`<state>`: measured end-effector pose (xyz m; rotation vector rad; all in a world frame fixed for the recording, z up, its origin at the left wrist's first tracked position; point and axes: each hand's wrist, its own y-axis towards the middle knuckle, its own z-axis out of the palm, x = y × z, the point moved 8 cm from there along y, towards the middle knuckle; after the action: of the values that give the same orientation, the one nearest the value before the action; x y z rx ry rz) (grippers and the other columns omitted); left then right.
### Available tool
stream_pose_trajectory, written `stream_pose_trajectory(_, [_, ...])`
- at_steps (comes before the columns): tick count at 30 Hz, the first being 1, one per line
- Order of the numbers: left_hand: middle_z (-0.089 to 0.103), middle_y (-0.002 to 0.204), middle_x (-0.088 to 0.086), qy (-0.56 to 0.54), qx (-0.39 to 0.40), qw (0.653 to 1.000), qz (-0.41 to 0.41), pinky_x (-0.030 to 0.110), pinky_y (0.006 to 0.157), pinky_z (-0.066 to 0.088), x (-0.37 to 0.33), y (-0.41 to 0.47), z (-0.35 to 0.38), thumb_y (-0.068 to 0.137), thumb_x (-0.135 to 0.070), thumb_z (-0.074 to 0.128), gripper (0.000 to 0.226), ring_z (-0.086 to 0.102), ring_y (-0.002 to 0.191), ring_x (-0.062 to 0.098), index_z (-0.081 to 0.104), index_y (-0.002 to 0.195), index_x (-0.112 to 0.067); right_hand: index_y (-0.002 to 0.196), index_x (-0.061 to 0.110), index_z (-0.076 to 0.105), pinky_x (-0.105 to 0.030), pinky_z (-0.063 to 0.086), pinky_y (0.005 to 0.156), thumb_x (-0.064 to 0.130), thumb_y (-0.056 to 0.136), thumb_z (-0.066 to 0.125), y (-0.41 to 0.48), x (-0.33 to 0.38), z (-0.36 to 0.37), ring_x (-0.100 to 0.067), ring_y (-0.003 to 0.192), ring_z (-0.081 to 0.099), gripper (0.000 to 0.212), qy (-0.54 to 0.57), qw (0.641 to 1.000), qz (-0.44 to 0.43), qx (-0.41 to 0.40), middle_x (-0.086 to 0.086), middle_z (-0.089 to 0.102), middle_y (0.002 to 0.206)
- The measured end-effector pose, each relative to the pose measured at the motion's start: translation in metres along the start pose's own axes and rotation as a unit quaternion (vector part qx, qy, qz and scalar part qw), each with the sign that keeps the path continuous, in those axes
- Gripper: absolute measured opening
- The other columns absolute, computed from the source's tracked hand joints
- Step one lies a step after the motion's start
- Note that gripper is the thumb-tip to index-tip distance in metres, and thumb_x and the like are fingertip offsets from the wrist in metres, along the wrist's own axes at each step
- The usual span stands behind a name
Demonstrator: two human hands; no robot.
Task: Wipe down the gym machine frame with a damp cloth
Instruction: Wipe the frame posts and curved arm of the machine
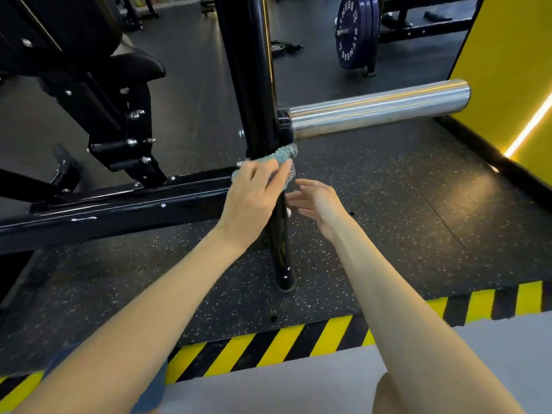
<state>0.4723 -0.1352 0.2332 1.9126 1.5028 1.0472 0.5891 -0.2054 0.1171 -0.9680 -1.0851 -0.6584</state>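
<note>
My left hand (pixel 254 195) clasps cloth (pixel 285 152) round upright post (pixel 254 85) | right hand (pixel 316 200) slack, empty | I'd press firmly, wiping downward.

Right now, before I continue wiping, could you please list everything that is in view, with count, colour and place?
upright post: one, black, centre
base rail: one, black, left, meeting the post
chrome sleeve: one, silver, jutting right from the post
cloth: one, teal and grey, round the post below the chrome sleeve
weight plates: a few, blue, top right
seat pad: one, black, upper left
floor: one, black speckled, underneath
hazard stripe: one, yellow and black, near floor edge
wall: one, yellow, right
left hand: one, grips the cloth on the post
right hand: one, open, right of the post
</note>
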Motion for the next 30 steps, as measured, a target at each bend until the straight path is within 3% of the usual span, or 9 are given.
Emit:
stream_pose_trajectory(2, [0.046,0.111,0.009,0.002,0.029,0.999,0.026,0.034,0.071,0.049,-0.017,-0.041,0.030,0.087,0.002,0.064,0.038,0.041,0.085,0.026,0.057,0.125,0.003,0.114,0.016,0.062,-0.033,0.049,0.085,0.022,0.099,0.046,0.007,-0.004,0.000,-0.018,0.089,0.067,0.022,0.006,1.000,0.009,-0.012,-0.004,0.071,0.092])
stream_pose_trajectory(4, [0.048,0.111,0.010,-0.001,0.118,0.991,0.056,0.035,0.066,0.053,-0.037,-0.088,0.068,0.076,0.003,0.074,0.050,0.040,0.080,0.025,0.056,0.123,0.001,0.110,0.015,0.061,-0.034,0.050,0.085,0.024,0.098,0.049,0.014,-0.020,-0.005,-0.018,0.086,0.063,0.019,-0.015,0.998,0.028,-0.046,-0.005,0.068,0.093])
stream_pose_trajectory(6, [0.057,0.103,0.010,-0.012,0.176,0.984,0.035,0.034,0.062,0.052,-0.048,-0.113,0.090,0.069,0.003,0.079,0.054,0.042,0.076,0.024,0.062,0.119,0.000,0.109,0.013,0.062,-0.033,0.049,0.081,0.024,0.097,0.051,0.020,-0.044,-0.013,-0.017,0.087,0.060,0.019,-0.078,0.994,0.040,-0.067,-0.007,0.067,0.096])
stream_pose_trajectory(9, [0.061,0.097,0.011,-0.044,0.125,0.991,-0.016,0.032,0.062,0.050,-0.047,-0.097,0.079,0.078,0.005,0.067,0.042,0.042,0.079,0.024,0.061,0.119,0.004,0.119,0.008,0.062,-0.028,0.045,0.068,0.022,0.098,0.050,0.021,-0.081,-0.028,-0.018,0.081,0.058,0.028,-0.171,0.979,0.100,-0.050,-0.010,0.067,0.100])
stream_pose_trajectory(13, [0.059,0.098,0.013,-0.049,0.014,0.994,-0.092,0.030,0.064,0.045,-0.030,-0.076,0.065,0.091,0.001,0.053,0.029,0.042,0.082,0.025,0.059,0.119,0.005,0.124,0.009,0.059,-0.027,0.048,0.069,0.017,0.100,0.043,0.029,-0.103,-0.030,-0.020,0.088,0.063,0.030,-0.278,0.952,0.129,0.009,-0.016,0.067,0.117])
stream_pose_trajectory(18, [0.058,0.088,0.009,-0.052,0.130,0.987,-0.073,0.030,0.058,0.047,-0.064,-0.120,0.109,0.079,0.003,0.069,0.022,0.048,0.073,0.022,0.066,0.101,0.002,0.120,0.016,0.063,-0.034,0.052,0.086,0.006,0.093,0.040,0.035,-0.117,-0.011,-0.013,0.088,0.068,0.037,-0.274,0.955,0.092,0.066,-0.002,0.071,0.099])
stream_pose_trajectory(24, [0.063,0.092,0.012,-0.015,-0.013,0.994,-0.109,0.028,0.064,0.042,-0.044,-0.084,0.076,0.088,0.002,0.060,0.024,0.043,0.080,0.023,0.062,0.112,0.003,0.110,0.021,0.062,-0.038,0.051,0.094,-0.005,0.091,0.038,0.036,-0.125,-0.019,-0.019,0.104,0.065,0.040,-0.267,0.955,0.100,0.085,-0.005,0.069,0.112])
stream_pose_trajectory(27, [0.060,0.078,0.005,0.036,0.029,0.994,-0.104,0.025,0.056,0.042,-0.059,-0.095,0.092,0.083,0.003,0.067,0.012,0.043,0.071,0.018,0.070,0.094,-0.002,0.113,0.016,0.064,-0.036,0.052,0.089,-0.002,0.090,0.040,0.038,-0.124,-0.025,-0.019,0.098,0.067,0.037,-0.240,0.965,0.093,0.052,-0.009,0.070,0.110])
stream_pose_trajectory(30, [0.057,0.077,0.004,0.074,0.091,0.989,-0.086,0.029,0.061,0.034,-0.066,-0.088,0.096,0.077,0.004,0.067,0.016,0.047,0.069,0.017,0.069,0.091,-0.005,0.118,0.012,0.064,-0.037,0.055,0.090,0.001,0.089,0.040,0.041,-0.124,-0.015,-0.013,0.084,0.067,0.039,-0.235,0.967,0.083,0.057,-0.008,0.072,0.104])
